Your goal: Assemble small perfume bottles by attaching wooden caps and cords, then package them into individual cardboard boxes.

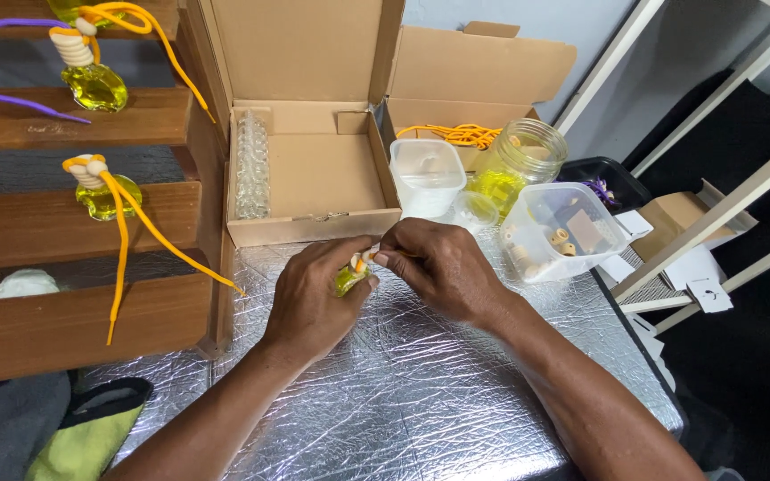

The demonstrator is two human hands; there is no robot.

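My left hand (314,294) grips a small glass bottle of yellow-green liquid (348,280) over the silver foil table top (421,392). My right hand (438,267) pinches the bottle's pale cap with an orange cord end (362,261) at its top. Both hands meet in front of an open cardboard box (323,178) that holds a row of clear empty bottles (251,165) along its left side.
Wooden steps (64,223) at the left carry finished yellow bottles with orange cords (104,191). Behind my hands stand a clear tub (427,174), a glass jar of yellow liquid (523,160), a tub of wooden caps (559,232), and a second box with orange cords (456,134).
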